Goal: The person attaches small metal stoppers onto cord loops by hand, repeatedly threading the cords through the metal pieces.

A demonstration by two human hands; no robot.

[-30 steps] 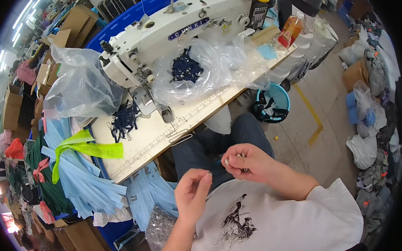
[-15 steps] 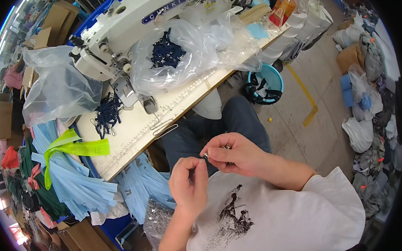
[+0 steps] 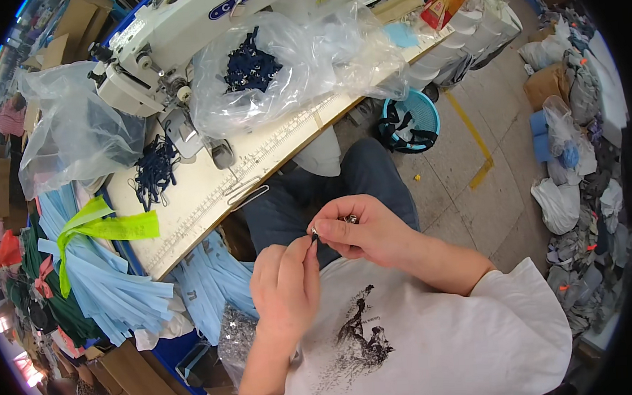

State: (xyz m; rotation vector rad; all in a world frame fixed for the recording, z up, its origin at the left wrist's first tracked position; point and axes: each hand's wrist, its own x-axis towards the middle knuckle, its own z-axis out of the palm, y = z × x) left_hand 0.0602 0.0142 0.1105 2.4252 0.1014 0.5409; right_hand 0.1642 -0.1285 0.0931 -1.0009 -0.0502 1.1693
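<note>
My two hands meet in front of my shirt, above my lap. My left hand [image 3: 286, 285] is closed, thumb and forefinger pinching a small dark piece [image 3: 315, 238], mostly covered by the fingertips. The right hand [image 3: 365, 231] is closed too; its thumb and forefinger meet the left fingertips at that piece, by a bit of shiny metal. More small shiny metal pieces [image 3: 350, 219] show between its curled fingers, their exact kind unclear. On the sewing table [image 3: 270, 157] lies a pile of navy cord loops [image 3: 157, 171]. More navy loops with metal bits [image 3: 250, 65] lie in a clear plastic bag [image 3: 213, 106].
A white sewing machine [image 3: 169, 47] stands along the table's far side. Light blue fabric strips [image 3: 118, 282] and a lime strip [image 3: 126, 227] hang at the left. A blue basket [image 3: 430, 111] stands on the floor. Bagged cloth heaps [image 3: 559, 204] line the right.
The view has shifted slightly, moving the table and machine up and left in the picture. My hands stay together, and the dark piece between the fingertips shows more.
</note>
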